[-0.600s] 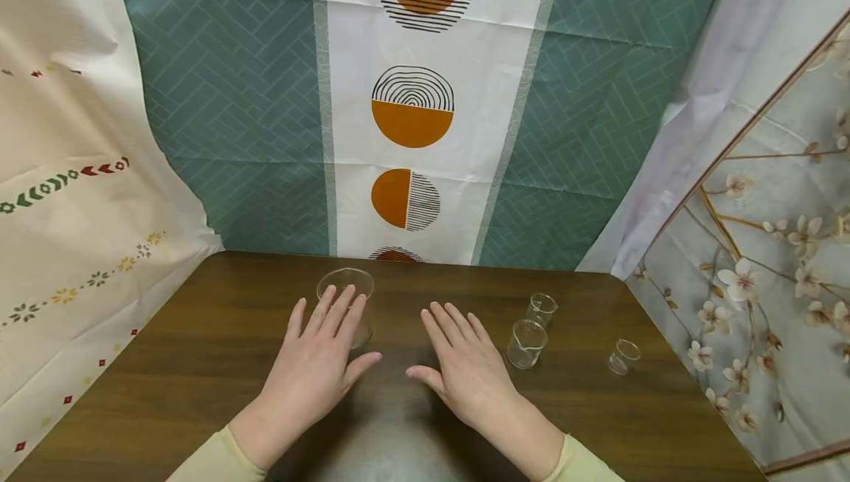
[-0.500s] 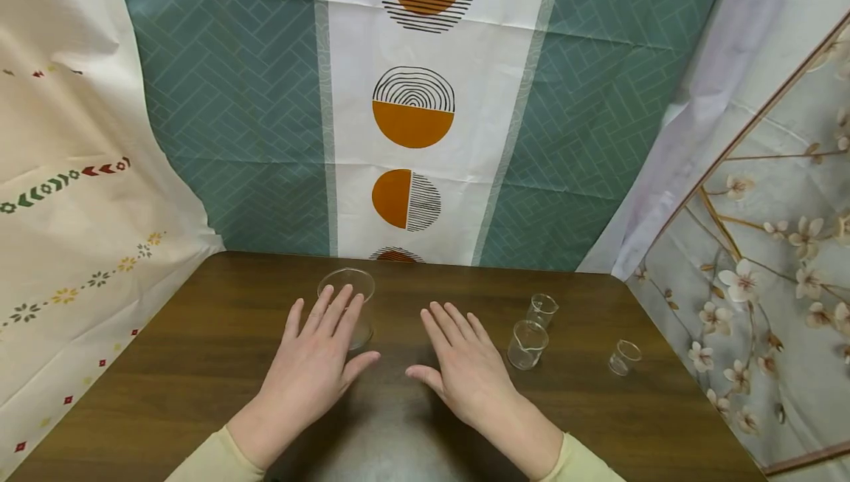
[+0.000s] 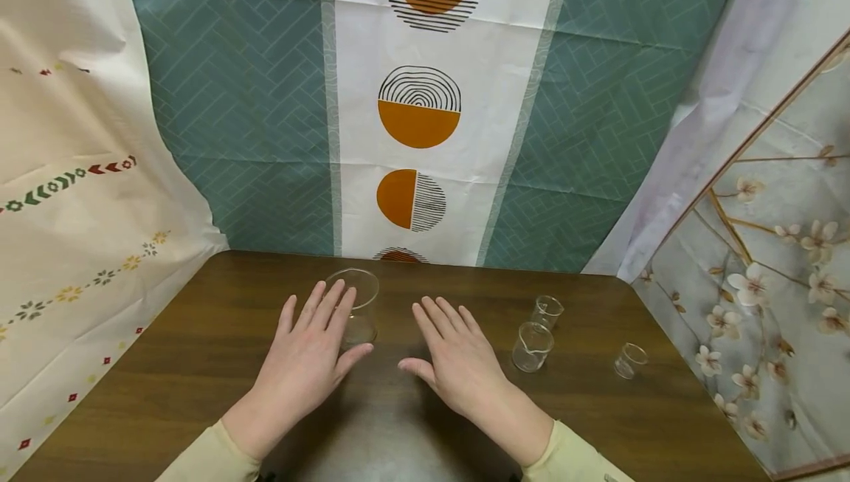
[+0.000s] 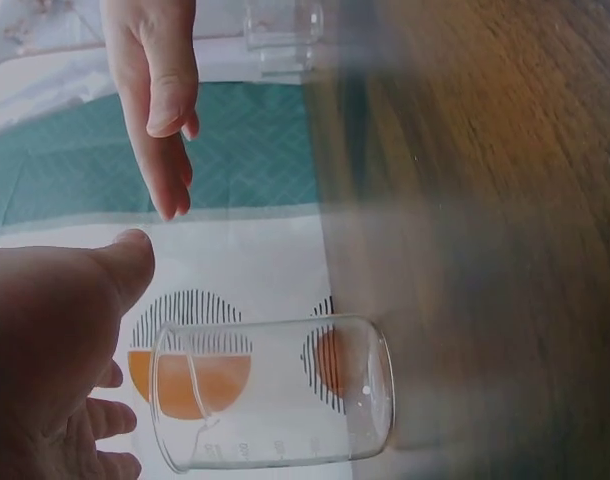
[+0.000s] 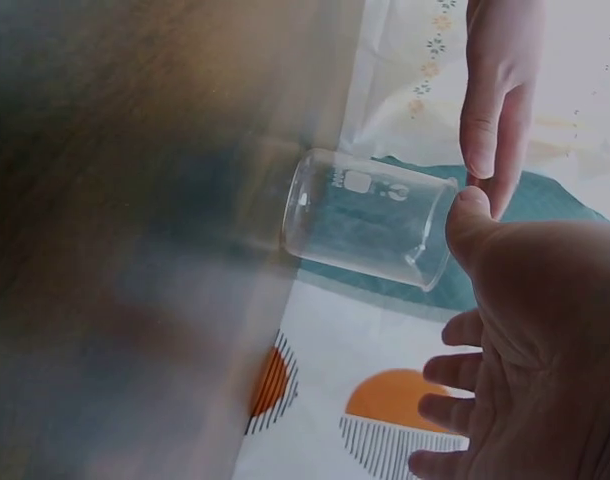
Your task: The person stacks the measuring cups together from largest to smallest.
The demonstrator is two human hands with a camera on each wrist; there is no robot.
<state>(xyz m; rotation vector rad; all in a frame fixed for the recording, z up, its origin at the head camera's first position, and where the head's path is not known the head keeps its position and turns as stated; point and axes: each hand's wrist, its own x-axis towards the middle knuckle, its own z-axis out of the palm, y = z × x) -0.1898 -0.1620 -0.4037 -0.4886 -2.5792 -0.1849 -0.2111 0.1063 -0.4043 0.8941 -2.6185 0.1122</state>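
Observation:
In the head view my left hand hovers palm down over the table, fingers straight and spread. Just beyond its fingertips stands a large clear glass beaker, partly hidden behind the fingers. The left wrist view shows this beaker upright with a spout and faint graduation marks, nothing in it. My right hand is held palm down at the middle, fingers straight, thumb pointing left, holding nothing. Right of it are two smaller beakers, a nearer one and one just behind.
The smallest beaker stands alone near the table's right edge. The brown wooden table meets a patterned cloth backdrop at its far edge. A cream cloth hangs at the left and a floral cloth at the right.
Both hands have shifted slightly left and a little forward, so more of the large beaker shows beside my left fingers. The head view has turned slightly left. The beakers stay in place.

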